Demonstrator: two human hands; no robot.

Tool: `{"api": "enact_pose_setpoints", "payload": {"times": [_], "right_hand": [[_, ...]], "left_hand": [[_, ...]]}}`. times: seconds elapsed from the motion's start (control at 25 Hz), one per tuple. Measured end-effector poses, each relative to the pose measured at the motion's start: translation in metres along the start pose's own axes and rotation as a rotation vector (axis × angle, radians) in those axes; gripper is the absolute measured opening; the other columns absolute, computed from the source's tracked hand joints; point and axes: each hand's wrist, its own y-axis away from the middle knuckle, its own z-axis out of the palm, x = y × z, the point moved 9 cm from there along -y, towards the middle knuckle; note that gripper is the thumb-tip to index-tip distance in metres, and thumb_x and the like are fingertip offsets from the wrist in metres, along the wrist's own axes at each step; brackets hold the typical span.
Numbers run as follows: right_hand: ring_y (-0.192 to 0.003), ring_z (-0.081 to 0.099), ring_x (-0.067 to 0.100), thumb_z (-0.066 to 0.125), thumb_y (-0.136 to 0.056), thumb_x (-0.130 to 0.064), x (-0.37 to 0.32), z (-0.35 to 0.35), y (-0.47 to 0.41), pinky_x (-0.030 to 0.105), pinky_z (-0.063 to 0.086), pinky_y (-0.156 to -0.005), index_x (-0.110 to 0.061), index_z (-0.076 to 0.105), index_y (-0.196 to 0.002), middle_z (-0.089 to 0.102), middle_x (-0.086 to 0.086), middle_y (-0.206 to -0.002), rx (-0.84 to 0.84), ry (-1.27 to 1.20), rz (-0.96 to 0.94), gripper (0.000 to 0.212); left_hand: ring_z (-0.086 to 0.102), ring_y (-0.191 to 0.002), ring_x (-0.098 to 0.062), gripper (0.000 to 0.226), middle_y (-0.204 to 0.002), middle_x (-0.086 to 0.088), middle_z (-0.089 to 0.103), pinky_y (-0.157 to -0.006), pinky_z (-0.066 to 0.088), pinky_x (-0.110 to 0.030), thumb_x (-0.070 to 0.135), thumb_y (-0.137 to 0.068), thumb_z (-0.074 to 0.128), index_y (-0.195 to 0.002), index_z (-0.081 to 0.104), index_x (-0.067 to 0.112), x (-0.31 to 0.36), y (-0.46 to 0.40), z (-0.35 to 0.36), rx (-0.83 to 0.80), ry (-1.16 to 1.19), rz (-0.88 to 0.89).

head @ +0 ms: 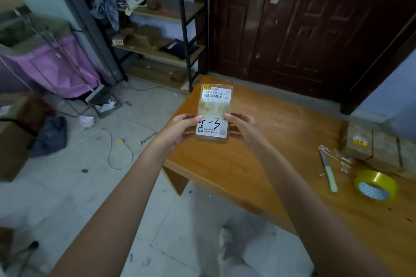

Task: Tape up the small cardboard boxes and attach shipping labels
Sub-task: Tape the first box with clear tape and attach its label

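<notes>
While I hold it up over the near-left corner of the counter, the small cardboard box sits between my two hands, lifted clear of the wood. Starting on the left: my left hand pinches the box's left edge down near the bottom, thumb laid across the face by the handwritten mark, fingers curled behind. Moving across, the box itself stands with its long axis running straight away from me, near end low, far end pointing toward the door. A shipping label with a barcode sits at the far end, and a second white label at the near end, so this one looks taped and labelled already, as best I can judge. On to the right: my right hand mirrors the left, thumb on the front edge, fingers wrapped behind the right side. Both hands grip at the same height, neither nearer than the other. Farther right, well apart from the box, a knife lies on the counter, then the roll of yellow tape, with more cardboard boxes stacked behind it. So anything I need next lies off to my right, nearer my right hand.
</notes>
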Motion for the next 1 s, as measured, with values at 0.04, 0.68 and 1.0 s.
{"api": "enact_pose_setpoints", "payload": {"times": [0.04,0.68,1.0], "right_hand": [[-0.086,0.072,0.017,0.072,-0.085,-0.025,0.000,0.008,-0.012,0.026,0.059,-0.069,-0.010,0.058,-0.116,0.071,0.007,-0.107,-0.004,0.010,-0.001,0.038],[-0.089,0.071,0.017,0.071,-0.087,-0.026,-0.005,0.046,-0.256,0.021,0.057,-0.066,-0.009,0.058,-0.121,0.070,0.006,-0.109,0.106,-0.025,0.083,0.041],[-0.090,0.069,0.011,0.071,-0.086,-0.031,0.036,0.020,-0.333,0.017,0.053,-0.062,-0.015,0.059,-0.117,0.070,0.000,-0.108,0.402,-0.054,0.180,0.037]], "left_hand": [[0.071,-0.097,-0.015,0.040,-0.105,-0.002,0.075,-0.071,0.055,-0.022,0.031,-0.089,0.068,-0.122,0.058,0.010,0.001,-0.009,-0.010,-0.002,-0.002,0.001],[0.071,-0.098,-0.019,0.031,-0.104,-0.005,0.075,-0.083,0.054,-0.030,0.027,-0.093,0.063,-0.118,0.063,0.008,0.034,-0.251,-0.099,-0.111,-0.113,-0.163],[0.073,-0.088,-0.012,0.020,-0.096,0.000,0.076,-0.069,0.056,-0.021,0.028,-0.096,0.059,-0.110,0.064,0.014,0.006,-0.377,-0.092,-0.311,-0.214,-0.293]]}}
